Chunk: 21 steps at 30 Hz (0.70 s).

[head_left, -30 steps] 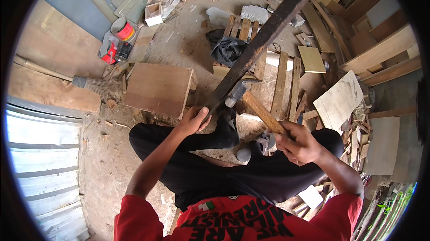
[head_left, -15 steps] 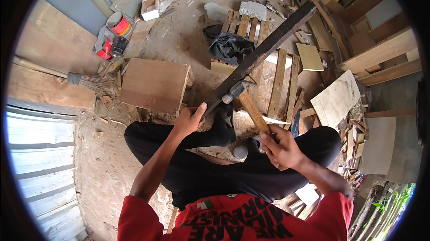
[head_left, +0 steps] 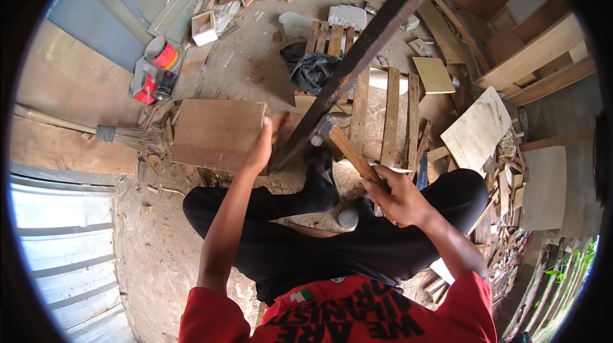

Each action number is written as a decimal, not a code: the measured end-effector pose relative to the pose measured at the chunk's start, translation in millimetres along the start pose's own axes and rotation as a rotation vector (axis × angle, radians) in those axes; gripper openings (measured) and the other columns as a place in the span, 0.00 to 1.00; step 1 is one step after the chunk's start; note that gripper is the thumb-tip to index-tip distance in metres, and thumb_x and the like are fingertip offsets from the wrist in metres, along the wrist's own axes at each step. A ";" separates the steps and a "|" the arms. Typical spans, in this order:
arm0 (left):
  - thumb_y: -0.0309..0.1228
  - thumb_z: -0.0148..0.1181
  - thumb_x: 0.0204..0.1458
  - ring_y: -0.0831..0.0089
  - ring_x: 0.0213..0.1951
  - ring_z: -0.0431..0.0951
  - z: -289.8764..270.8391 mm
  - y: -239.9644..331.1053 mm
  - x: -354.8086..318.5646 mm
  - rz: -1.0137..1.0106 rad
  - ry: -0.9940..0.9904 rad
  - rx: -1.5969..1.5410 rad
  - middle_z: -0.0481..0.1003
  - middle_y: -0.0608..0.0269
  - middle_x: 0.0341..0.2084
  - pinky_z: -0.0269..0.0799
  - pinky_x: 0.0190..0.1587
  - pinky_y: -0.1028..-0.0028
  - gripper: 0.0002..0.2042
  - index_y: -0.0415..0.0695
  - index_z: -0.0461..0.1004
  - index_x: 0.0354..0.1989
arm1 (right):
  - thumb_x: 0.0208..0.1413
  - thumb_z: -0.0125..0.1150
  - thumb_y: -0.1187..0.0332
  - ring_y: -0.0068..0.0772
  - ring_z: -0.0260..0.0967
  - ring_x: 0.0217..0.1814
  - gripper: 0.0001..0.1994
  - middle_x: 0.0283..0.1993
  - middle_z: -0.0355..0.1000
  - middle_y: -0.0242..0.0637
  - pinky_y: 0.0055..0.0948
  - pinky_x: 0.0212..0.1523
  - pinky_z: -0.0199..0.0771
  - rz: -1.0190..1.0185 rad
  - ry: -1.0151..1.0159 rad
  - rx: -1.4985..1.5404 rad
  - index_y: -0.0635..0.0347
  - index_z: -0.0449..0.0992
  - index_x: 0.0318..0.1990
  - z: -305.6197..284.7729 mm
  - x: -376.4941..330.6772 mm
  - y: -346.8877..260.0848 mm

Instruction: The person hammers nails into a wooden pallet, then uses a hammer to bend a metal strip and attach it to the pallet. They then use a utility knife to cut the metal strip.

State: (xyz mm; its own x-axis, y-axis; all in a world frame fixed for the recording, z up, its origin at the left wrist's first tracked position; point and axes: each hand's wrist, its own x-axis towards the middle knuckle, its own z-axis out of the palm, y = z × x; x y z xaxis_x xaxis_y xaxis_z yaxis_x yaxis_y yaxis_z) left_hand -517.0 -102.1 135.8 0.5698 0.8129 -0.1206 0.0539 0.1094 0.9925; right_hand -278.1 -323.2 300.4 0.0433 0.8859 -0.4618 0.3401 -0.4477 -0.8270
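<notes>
Left hand (head_left: pixel 263 145): grip closed around the dark plank (head_left: pixel 357 62) near its lower end.
Right hand (head_left: pixel 399 199): grip clenched on the hammer (head_left: pixel 345 148) handle.
Hammer head: touching the plank, at 11 o'clock from the right hand.

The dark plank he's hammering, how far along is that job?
Done: the dark plank is propped up at an angle. In hand: the left hand steadies its lower end, while the right hand holds a wooden-handled hammer with its head against the plank. What remains cannot be told; no nail is visible.
</notes>
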 end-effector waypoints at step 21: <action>0.34 0.73 0.49 0.82 0.22 0.73 -8.2 170.6 149.2 0.579 0.512 0.049 0.75 0.65 0.20 0.66 0.25 0.81 0.17 0.38 0.74 0.40 | 0.60 0.54 0.64 0.68 0.75 0.40 0.14 0.33 0.74 0.65 0.52 0.45 0.78 -0.224 0.228 -0.404 0.70 0.69 0.43 104.7 143.3 65.4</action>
State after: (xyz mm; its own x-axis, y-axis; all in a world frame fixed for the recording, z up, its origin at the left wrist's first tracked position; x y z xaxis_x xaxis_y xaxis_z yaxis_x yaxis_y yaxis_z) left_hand -429.5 42.5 287.0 0.0683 0.8974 0.4360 -0.0943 -0.4292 0.8983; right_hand -348.1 -238.2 146.6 0.1162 0.9788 -0.1688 0.6982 -0.2013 -0.6870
